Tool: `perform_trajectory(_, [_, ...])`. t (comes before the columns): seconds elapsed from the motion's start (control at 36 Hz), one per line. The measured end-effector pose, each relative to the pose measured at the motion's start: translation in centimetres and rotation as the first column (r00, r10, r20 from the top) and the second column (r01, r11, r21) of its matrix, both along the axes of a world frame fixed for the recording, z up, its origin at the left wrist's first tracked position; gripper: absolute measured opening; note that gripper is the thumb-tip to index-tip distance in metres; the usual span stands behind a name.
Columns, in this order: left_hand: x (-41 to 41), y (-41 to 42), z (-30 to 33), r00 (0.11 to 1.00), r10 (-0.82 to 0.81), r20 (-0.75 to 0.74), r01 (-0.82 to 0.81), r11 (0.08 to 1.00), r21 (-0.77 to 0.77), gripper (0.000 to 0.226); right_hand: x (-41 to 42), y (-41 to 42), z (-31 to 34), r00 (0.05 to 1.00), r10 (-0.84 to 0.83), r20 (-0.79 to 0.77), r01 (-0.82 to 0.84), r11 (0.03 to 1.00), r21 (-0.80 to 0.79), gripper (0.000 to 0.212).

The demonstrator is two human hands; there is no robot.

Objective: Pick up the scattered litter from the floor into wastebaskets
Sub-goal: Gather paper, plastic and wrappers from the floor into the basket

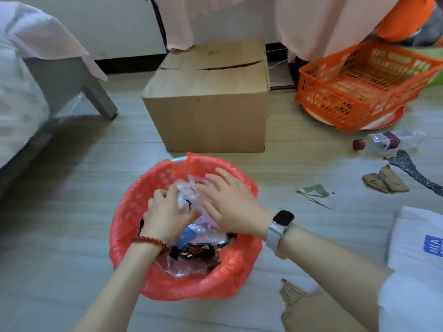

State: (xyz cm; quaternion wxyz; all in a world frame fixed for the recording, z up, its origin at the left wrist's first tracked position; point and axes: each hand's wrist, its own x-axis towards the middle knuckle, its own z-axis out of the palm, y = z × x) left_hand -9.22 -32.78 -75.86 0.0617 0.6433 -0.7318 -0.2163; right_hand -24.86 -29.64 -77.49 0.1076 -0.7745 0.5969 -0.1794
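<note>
A wastebasket lined with a red plastic bag (134,204) stands on the floor in front of me, holding wrappers and clear plastic. Both hands are over its mouth. My left hand (165,216) is closed on a crumpled clear plastic bag (189,192). My right hand (230,202), fingers spread, lies flat on top of that same plastic. Loose litter lies on the floor to the right: a clear plastic bottle with a dark red cap (386,141), a torn brown paper piece (386,180), a green and white scrap (312,190), and a dark patterned strip (412,171).
A cardboard box (208,116) stands just behind the basket. An orange plastic crate (359,85) sits at the back right on a round tray. A bed frame leg (96,97) is at the left. A white bag (419,238) and crumpled brown paper (309,307) lie near my right arm.
</note>
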Motion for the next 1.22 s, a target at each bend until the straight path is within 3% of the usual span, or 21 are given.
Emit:
perform_trajectory(0.06, [1.6,0.1,-0.1,0.993,-0.051,0.109,0.035,0.989,0.146,0.1,0.7,0.4,-0.3,0.968,0.086,-0.237,-0.051,0.987,0.152,0.057])
perform_trajectory(0.11, [2.5,0.0,0.1,0.979,-0.113,0.172,0.078,0.977,0.199,0.113,1.0,0.9,0.0,0.937,0.125,-0.325,-0.059,0.977,0.205,0.062])
perform_trajectory(0.19, [2.9,-0.3,1.0,0.977,-0.147,0.153,0.109,0.966,0.233,0.114,0.9,1.0,0.5,0.902,0.149,-0.405,-0.068,0.976,0.207,0.062])
perform_trajectory(0.25, [2.3,-0.4,1.6,0.979,-0.165,0.12,0.142,0.973,0.182,0.104,0.2,1.1,0.6,0.932,0.122,-0.34,-0.091,0.99,0.106,0.053])
perform_trajectory(0.36, [-1.0,-1.2,1.7,0.982,-0.189,0.016,0.19,0.976,-0.11,0.069,-2.8,1.4,1.9,0.999,-0.046,0.002,0.046,0.989,-0.138,0.038])
perform_trajectory(0.47, [-7.3,-1.4,1.8,0.937,-0.311,-0.163,0.261,0.927,-0.268,0.047,-8.4,2.3,3.7,0.95,-0.213,0.227,0.253,0.954,-0.159,0.034])
perform_trajectory(0.56, [-13.3,-0.3,2.0,0.878,-0.434,-0.201,0.35,0.87,-0.348,0.04,-13.9,4.2,3.9,0.873,-0.421,0.248,0.451,0.889,-0.078,0.028])
perform_trajectory(0.64, [-19.2,1.5,1.6,0.803,-0.567,-0.182,0.48,0.798,-0.365,0.038,-19.9,7.5,2.0,0.775,-0.621,0.117,0.621,0.783,0.04,0.031])
perform_trajectory(0.72, [-24.3,3.4,0.1,0.732,-0.667,-0.141,0.618,0.737,-0.275,0.039,-25.2,12.2,-1.7,0.624,-0.771,-0.126,0.779,0.601,0.18,0.047])
perform_trajectory(0.78, [-27.0,4.6,-1.5,0.712,-0.692,-0.12,0.671,0.721,-0.172,0.04,-27.8,15.9,-4.4,0.486,-0.835,-0.258,0.864,0.415,0.284,0.064])
perform_trajectory(0.86, [-30.0,6.2,-4.4,0.674,-0.738,-0.044,0.737,0.675,-0.032,0.042,-30.5,21.1,-8.0,0.242,-0.93,-0.276,0.897,0.106,0.429,0.095])
perform_trajectory(0.94, [-31.6,7.4,-7.2,0.652,-0.758,-0.002,0.754,0.649,0.1,0.044,-32.0,24.4,-11.5,0.052,-0.986,-0.155,0.832,-0.043,0.553,0.117])
perform_trajectory(1.0, [-32.2,8.0,-8.7,0.671,-0.741,-0.014,0.73,0.657,0.186,0.046,-32.1,25.3,-13.3,-0.079,-0.997,-0.005,0.782,-0.065,0.62,0.119])
perform_trajectory(1.08, [-32.6,8.9,-10.3,0.732,-0.668,-0.136,0.672,0.674,0.308,0.049,-31.7,24.9,-15.1,-0.148,-0.982,0.119,0.751,-0.034,0.66,0.102])
perform_trajectory(1.17, [-32.2,9.7,-11.5,0.784,-0.529,-0.325,0.621,0.661,0.42,0.063,-31.3,23.9,-14.8,-0.064,-0.994,0.091,0.779,0.008,0.627,0.052])
perform_trajectory(1.22, [-31.6,10.1,-12.1,0.779,-0.42,-0.465,0.618,0.639,0.459,0.084,-30.6,23.4,-12.9,0.086,-0.995,0.053,0.826,0.101,0.555,0.044])
